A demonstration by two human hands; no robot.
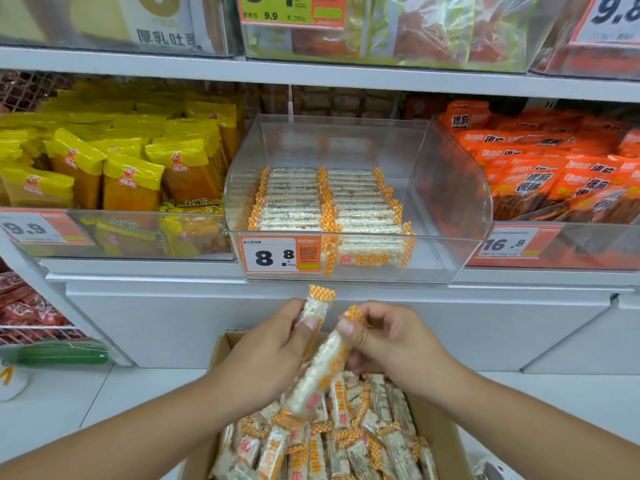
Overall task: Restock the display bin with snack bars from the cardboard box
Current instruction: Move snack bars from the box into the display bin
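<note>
You stand before the clear display bin (346, 258) with both hands raised just below its front lip: your left hand (273, 344) pinches one snack bar (317, 306) upright, and your right hand (384, 336) clamps its grip on the top of a second bar (320, 375) that slants down over the open cardboard box (446, 441) beneath. The transfer step looks under way, the bin holding two neat rows with room on the right. Next, likely lift both bars over the lip and lay them flat, aligned with the rows.
</note>
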